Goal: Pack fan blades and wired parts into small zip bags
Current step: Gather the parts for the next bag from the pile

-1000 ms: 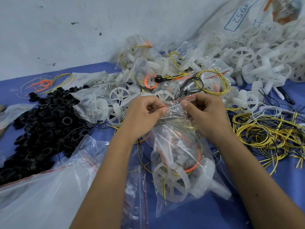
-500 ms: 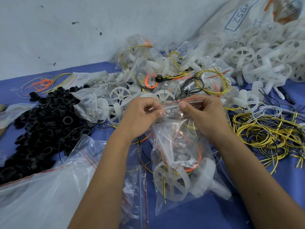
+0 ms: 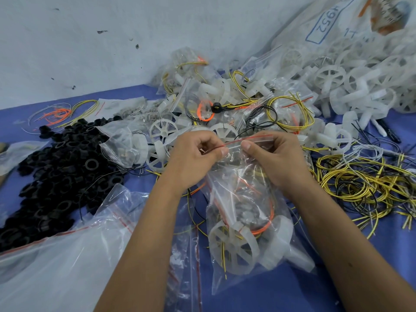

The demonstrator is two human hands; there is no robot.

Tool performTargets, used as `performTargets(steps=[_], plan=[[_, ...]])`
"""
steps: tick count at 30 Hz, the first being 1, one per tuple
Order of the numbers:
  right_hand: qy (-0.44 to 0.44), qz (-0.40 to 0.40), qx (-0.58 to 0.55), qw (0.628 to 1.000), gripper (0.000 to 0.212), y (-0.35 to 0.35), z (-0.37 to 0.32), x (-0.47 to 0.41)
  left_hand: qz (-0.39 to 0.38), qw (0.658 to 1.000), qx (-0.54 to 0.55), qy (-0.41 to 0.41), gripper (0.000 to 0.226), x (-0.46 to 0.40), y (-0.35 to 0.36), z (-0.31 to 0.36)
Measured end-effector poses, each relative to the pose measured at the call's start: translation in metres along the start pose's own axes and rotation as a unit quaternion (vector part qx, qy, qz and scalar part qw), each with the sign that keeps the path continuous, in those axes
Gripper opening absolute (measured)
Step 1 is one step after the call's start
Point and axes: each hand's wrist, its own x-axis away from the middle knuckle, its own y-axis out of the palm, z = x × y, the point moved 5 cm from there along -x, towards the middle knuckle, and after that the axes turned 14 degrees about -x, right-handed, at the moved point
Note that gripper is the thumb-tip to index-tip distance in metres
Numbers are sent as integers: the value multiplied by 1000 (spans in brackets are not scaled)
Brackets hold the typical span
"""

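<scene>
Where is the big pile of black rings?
In the head view, the black rings are heaped on the blue table at the left, beyond a large clear bag and left of the left hand.

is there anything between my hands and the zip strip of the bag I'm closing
Nothing visible. The left hand and right hand both pinch the red zip strip of the bag directly, with only the bag's own plastic under the fingers. The loose wires lie off to the right.
</scene>
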Motion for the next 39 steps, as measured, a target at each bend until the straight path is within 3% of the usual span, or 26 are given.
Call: performTargets(steps=[8,39], plan=[[9,31,-1,999,3,-6,5,-1,19,998,30,-47,7,0,-1,-15],[25,77,-64,995,4,-15,7,0,52,985,123,-105,13,1,-10,-30]])
